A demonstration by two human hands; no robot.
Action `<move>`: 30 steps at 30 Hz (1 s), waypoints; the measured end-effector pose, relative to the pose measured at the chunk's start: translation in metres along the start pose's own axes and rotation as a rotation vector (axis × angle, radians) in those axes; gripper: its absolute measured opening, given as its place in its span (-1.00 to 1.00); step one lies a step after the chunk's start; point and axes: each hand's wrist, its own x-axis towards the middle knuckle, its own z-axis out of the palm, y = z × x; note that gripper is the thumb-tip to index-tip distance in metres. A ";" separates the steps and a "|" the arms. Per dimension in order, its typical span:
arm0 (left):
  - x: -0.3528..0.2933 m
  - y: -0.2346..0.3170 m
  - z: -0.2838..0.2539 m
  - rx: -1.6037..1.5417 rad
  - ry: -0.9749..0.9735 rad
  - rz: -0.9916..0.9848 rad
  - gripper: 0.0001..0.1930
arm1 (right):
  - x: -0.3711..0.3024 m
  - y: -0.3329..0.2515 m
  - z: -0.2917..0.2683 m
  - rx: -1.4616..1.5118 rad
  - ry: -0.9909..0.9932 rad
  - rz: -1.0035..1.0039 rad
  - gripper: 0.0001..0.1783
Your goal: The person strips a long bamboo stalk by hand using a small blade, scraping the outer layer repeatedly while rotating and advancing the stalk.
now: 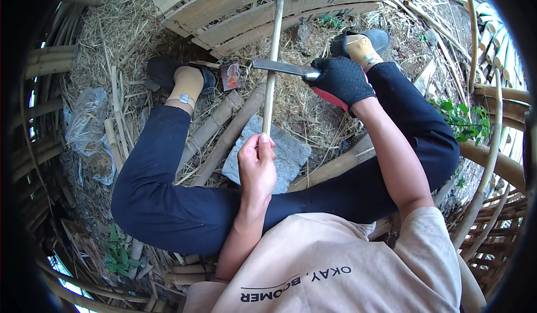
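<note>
My bare left hand (257, 166) is closed round the near end of a thin bamboo strip (276, 30), thumb on top. The strip points away from me, its far part reaching over the wooden slats. In a black and red glove, my right hand (340, 82) grips a knife (277, 66) by its handle, which the fingers mostly hide. Its blade points left and lies across the strip, at about the strip's middle. Below the left hand and strip is a flat grey stone (301, 153) on the ground.
Curved wooden slats (235, 2) stand beyond my feet. Bamboo poles (224, 139) lie beside the stone, among straw and shavings. A crumpled plastic bag (88, 117) and a small red packet (230, 76) lie to the left. Cut bamboo pieces (506, 55) are piled at the right.
</note>
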 end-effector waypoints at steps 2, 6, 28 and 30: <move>0.002 -0.003 0.001 -0.034 -0.023 0.016 -0.70 | -0.007 -0.012 -0.003 0.006 -0.047 -0.054 -0.68; 0.002 -0.005 0.003 0.116 0.029 0.082 -0.70 | -0.016 -0.020 0.008 0.002 -0.056 -0.085 -0.73; 0.004 -0.007 0.002 0.053 0.022 0.059 -0.69 | -0.024 -0.041 -0.004 0.009 -0.094 -0.142 -0.66; 0.002 -0.006 0.000 0.084 0.025 0.059 -0.69 | -0.021 -0.039 0.006 -0.024 -0.124 -0.137 -0.76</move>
